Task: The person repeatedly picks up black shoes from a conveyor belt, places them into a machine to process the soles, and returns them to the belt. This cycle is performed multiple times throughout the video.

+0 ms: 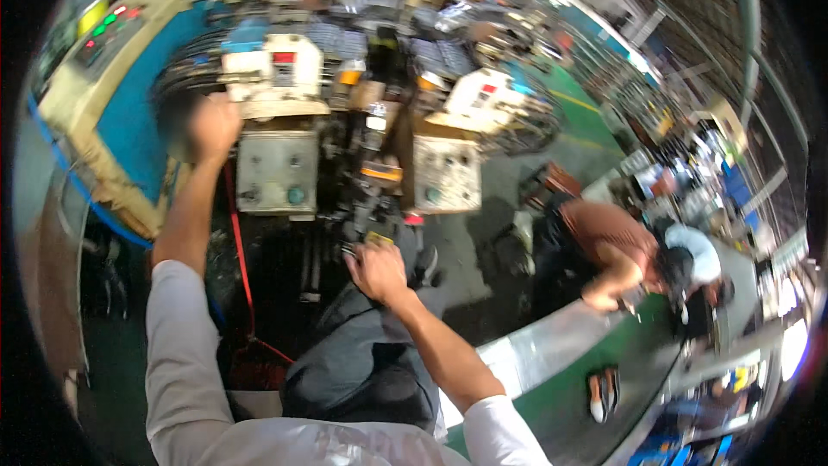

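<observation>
My left hand is raised at the left edge of a cream machine housing with a red patch on its front. Motion smears its fingers, and a dark blurred patch lies just left of it. In the middle, low in front of the machine's dark central column, my right hand is curled with its back up. A small yellow piece shows at its fingertips; what the fingers close around is hidden. Grey control boxes with knobs, one on the left and one on the right, flank the column.
A red strap hangs below the left box. At far left stands a panel with green and red lights. On the right a person in a brownish top bends over beside a pale metal strip. Shoes lie on the green floor.
</observation>
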The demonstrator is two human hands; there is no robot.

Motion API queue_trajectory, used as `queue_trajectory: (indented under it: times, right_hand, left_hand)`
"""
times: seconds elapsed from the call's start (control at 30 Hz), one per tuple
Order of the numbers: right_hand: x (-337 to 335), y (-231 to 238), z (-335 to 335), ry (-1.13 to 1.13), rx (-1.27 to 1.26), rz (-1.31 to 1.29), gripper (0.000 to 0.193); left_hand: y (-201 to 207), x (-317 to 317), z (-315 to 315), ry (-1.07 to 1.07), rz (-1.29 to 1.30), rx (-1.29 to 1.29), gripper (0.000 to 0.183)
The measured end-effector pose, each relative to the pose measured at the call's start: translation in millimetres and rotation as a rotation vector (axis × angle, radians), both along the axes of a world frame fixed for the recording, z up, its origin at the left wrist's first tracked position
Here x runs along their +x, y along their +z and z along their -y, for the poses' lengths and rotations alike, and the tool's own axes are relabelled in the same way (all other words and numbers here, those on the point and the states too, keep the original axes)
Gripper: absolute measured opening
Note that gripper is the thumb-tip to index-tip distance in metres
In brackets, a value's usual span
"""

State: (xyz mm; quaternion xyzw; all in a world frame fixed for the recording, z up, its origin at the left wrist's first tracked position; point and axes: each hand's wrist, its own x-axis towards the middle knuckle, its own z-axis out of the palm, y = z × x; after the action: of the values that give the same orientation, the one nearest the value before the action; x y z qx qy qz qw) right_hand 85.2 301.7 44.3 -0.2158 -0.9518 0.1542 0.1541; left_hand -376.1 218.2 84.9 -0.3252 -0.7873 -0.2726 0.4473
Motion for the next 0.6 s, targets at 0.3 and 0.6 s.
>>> queue_trajectory:
  times: [0.3, 0.6]
  right_hand:
    - [-38.9, -82.0, -58.6, -0.133, -0.269, -0.032, 0.04]
    - [-43.1, -29.0, -40.3, -0.021, -0.37, -0.269, 0.038]
  left_hand:
    - [1.6, 20.0, -7.0, -0.089, 0.21, 0.089, 0.016]
    - [19.1, 23.4, 13.6, -0.147, 0.008, 0.129, 0.015]
